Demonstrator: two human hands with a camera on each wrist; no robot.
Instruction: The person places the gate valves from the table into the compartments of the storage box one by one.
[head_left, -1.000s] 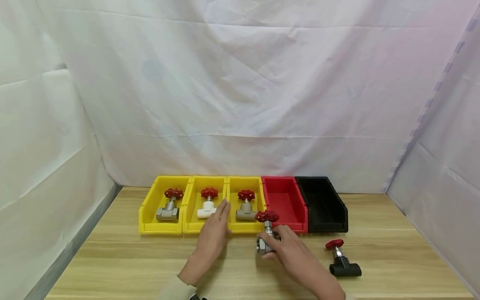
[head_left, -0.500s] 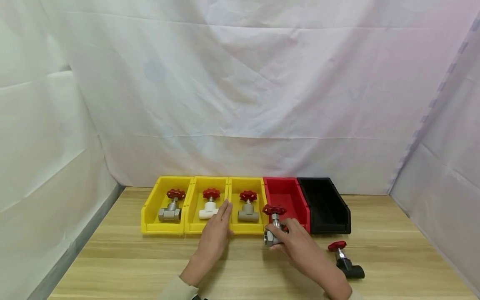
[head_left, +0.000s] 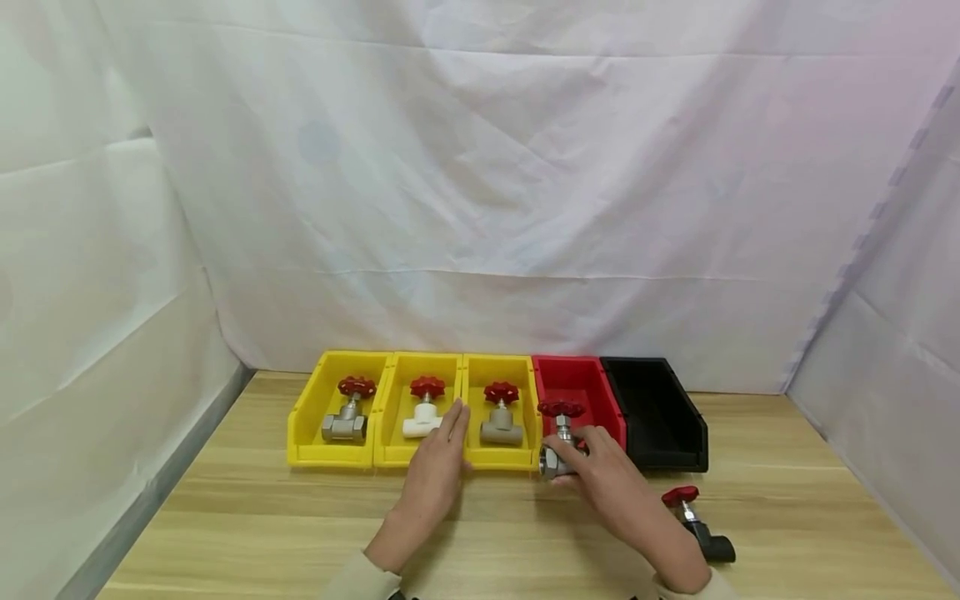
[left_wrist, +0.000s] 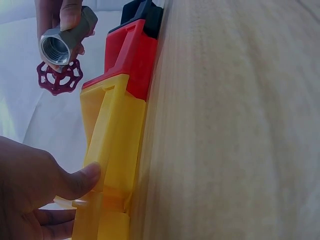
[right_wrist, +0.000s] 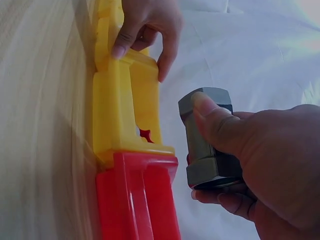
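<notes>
My right hand (head_left: 615,487) grips the metal body of a gate valve (head_left: 553,463) with a red handwheel, above the front of the red bin (head_left: 581,375). In the right wrist view the thumb presses the valve body (right_wrist: 199,137); its hex ends show. My left hand (head_left: 431,475) rests where two yellow bins meet, fingers straight along the divider and thumb (left_wrist: 82,181) on the front lip. Beside it are a white valve (head_left: 422,421) in the middle yellow bin (head_left: 390,455) and a grey-tan valve (head_left: 501,427) in the right yellow bin (head_left: 495,457).
A metal valve (head_left: 345,423) stands in the leftmost yellow bin (head_left: 330,455). A black bin (head_left: 667,458) ends the row on the right. On the wooden table (head_left: 300,533) lies a black valve (head_left: 705,537) with a red handle, beside the right forearm. White cloth (head_left: 480,208) hangs behind.
My right hand has carried the valve forward and a little right, from before the bins to over the red bin's front. My left hand stays at the yellow bins; the view shifts slightly.
</notes>
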